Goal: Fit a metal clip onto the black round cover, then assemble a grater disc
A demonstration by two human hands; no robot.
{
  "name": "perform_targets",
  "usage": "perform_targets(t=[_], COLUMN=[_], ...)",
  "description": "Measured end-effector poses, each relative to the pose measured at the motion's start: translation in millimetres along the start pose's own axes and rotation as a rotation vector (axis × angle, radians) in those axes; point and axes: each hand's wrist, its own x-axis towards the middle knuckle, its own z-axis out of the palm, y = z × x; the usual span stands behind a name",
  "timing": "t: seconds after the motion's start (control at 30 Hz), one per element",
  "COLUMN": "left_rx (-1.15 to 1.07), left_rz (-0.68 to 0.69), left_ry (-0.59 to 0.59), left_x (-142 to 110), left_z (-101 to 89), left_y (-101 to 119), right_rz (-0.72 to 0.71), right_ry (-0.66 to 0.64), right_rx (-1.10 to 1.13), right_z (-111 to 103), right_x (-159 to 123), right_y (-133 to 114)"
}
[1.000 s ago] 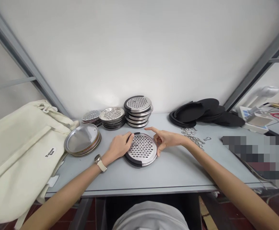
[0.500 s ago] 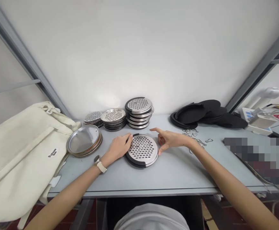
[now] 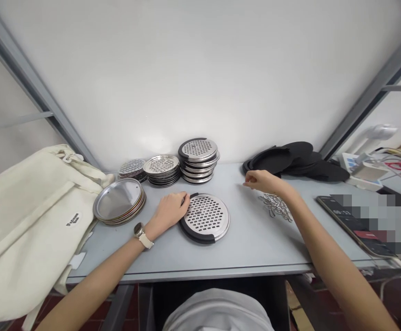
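Note:
A round metal grater plate (image 3: 207, 216) with oblong holes lies on the grey table, a black rim strip curving along its left and lower edge. My left hand (image 3: 168, 209), with a watch at the wrist, grips the plate's upper left edge, thumb along the rim. To the right of the plate, my right hand (image 3: 260, 180) hovers above the table, its fingers curled together and nothing visible in them. Close below that hand lies a heap of small metal carabiner clips (image 3: 277, 208). Just behind it are several black round covers (image 3: 276, 161).
Stacks of perforated plates (image 3: 162, 166) and rimmed grater plates (image 3: 199, 151) stand at the back. Smooth round lids (image 3: 117, 202) are piled at left beside a cream bag (image 3: 45, 220). A phone (image 3: 345, 220) lies at right, near a power strip (image 3: 362, 172).
My right hand has left the plate's right edge and moved right and up, its fingers closing from a spread shape. My left hand stays on the plate.

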Motion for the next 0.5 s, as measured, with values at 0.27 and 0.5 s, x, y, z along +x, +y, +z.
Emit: perform_targets(t=[0.27, 0.5], left_rx=[-0.201, -0.241], left_rz=[0.314, 0.637], left_ry=[0.035, -0.363], left_x=[-7, -21], left_z=[-25.7, -31.8], left_y=[9, 14], right_rz=[0.306, 0.392], right_ry=[-0.216, -0.364], right_rx=[-0.162, -0.206], right_z=[-19, -27], right_x=[-8, -18], right_y=[34, 36])
